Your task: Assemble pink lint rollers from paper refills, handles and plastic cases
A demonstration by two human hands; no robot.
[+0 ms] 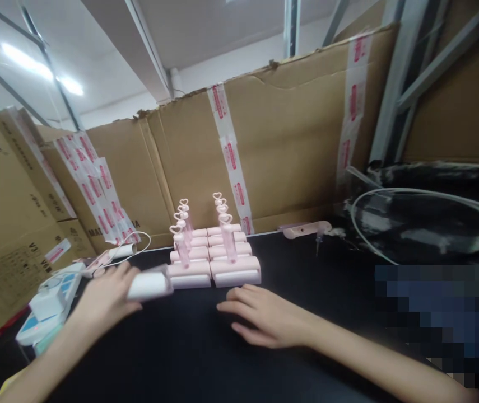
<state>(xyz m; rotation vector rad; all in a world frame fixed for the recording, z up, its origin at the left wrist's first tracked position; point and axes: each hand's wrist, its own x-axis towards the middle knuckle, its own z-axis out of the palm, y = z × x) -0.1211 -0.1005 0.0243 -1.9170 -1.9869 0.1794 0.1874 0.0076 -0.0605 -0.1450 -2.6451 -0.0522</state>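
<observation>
At the lower left of the frame, the fingers of the left hand (107, 291) grip a white roller (149, 284) above the black worktop (180, 358). Right of centre, the right hand (260, 314) has its fingers loosely bent and parted, near the pink-and-white rollers (236, 264) standing in two columns mid-frame.

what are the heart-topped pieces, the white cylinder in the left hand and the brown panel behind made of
The heart-topped pieces look like smooth plastic, with translucent pink stems. The white cylinder seems matte plastic, from its even surface; blur leaves that open. The brown panel is likely matte cardboard, given its fold line and ragged top edge.
</observation>
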